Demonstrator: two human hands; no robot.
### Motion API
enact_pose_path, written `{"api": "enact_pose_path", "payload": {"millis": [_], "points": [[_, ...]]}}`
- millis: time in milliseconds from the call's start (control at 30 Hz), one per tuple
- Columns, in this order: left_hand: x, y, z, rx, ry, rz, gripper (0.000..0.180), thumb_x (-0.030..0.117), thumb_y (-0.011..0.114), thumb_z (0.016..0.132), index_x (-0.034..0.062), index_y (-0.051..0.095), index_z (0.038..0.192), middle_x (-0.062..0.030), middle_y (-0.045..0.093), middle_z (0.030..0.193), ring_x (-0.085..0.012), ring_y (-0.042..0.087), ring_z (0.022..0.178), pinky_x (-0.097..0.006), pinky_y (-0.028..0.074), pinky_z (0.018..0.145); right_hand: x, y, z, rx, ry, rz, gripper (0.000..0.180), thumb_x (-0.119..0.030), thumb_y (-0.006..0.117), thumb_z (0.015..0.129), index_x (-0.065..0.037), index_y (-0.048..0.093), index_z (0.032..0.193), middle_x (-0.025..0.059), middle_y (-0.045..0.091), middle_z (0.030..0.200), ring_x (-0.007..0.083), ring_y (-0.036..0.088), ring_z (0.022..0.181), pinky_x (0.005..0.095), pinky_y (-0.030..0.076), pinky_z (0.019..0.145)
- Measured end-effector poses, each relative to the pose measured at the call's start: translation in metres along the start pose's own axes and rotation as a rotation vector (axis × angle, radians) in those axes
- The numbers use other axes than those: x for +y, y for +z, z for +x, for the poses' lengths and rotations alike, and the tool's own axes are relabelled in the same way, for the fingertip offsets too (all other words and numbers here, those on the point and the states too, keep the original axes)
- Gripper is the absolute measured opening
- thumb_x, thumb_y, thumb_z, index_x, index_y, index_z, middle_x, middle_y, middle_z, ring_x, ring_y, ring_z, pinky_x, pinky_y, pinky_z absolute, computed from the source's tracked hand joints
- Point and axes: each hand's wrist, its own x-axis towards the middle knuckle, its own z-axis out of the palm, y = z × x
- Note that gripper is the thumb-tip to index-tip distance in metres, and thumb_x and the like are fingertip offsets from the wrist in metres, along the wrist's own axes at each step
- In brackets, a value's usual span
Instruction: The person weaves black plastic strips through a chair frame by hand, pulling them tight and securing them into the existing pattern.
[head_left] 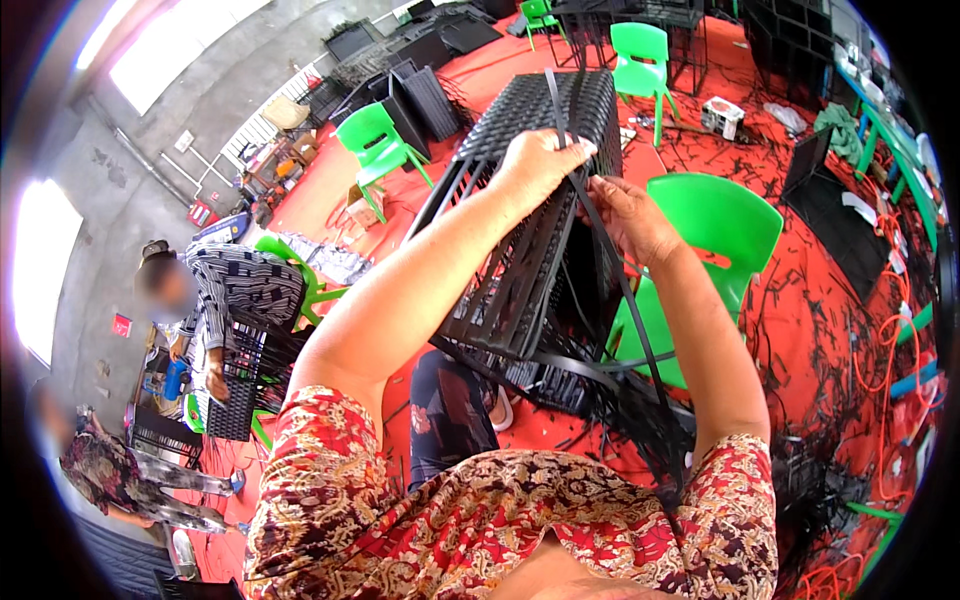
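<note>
The left hand (545, 160) and forearm (415, 275) hide part of the black woven frame (520, 275).

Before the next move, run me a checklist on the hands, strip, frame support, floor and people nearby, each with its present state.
1. Left hand at the work: ok. It lies over the upper part of the black woven frame.
2. Right hand gripping: cannot tell. Fingertips are beside the frame, but their contact is unclear.
3. Long black strip free of snags: cannot tell. Its lower part runs into dark loose strips.
4. Frame supported: cannot tell. Its underside is hidden.
5. Red floor tidy: not ok. Black scraps lie scattered on it.
6. Others clear: ok. The seated person is well off to the left.
</note>
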Motion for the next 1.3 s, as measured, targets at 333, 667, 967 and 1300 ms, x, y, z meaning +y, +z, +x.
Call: {"api": "enact_pose_path", "payload": {"millis": [333,667,967,1300], "points": [[-0.009,-0.010,-0.002,0.110,0.121,-0.072,0.019,0.022,0.062,0.081,0.0046,0.066,0.087,0.0040,0.052,0.068,-0.0048,0.043,0.060,-0.019,0.034,0.055,0.047,-0.049,-0.035,0.158,0.097,-0.144,0.020,-0.022,0.054,0.088,-0.006,0.056,0.076,-0.0025,0.050,0.065,0.0052,0.040,0.052,0.0189,0.033,0.048],[-0.009,-0.013,-0.003,0.034,0.107,0.056,0.023,0.026,0.063,0.081,0.0046,0.066,0.089,0.0033,0.053,0.069,-0.0049,0.044,0.064,-0.019,0.035,0.059,0.000,0.013,-0.029,0.105,0.015,0.077,0.020,-0.021,0.047,0.090,-0.002,0.056,0.090,0.0012,0.055,0.074,0.0099,0.051,0.067,0.0215,0.042,0.061],[-0.003,-0.015,-0.002,0.114,0.133,-0.217,0.019,0.022,0.066,0.076,0.0042,0.065,0.085,0.0022,0.054,0.070,-0.0063,0.046,0.064,-0.020,0.035,0.059,0.013,-0.008,0.004,0.074,0.004,0.013,0.016,-0.021,0.052,0.088,-0.007,0.057,0.083,-0.0046,0.050,0.062,0.0032,0.035,0.048,0.0167,0.026,0.044],[-0.001,-0.011,0.000,-0.019,0.077,0.107,0.024,0.024,0.063,0.081,0.0029,0.065,0.093,0.0033,0.051,0.073,-0.0056,0.045,0.068,-0.019,0.037,0.063,0.006,0.005,0.006,0.008,-0.028,0.151,0.017,-0.019,0.053,0.087,-0.003,0.057,0.088,-0.0020,0.052,0.067,0.0061,0.042,0.054,0.0176,0.032,0.049]]}}
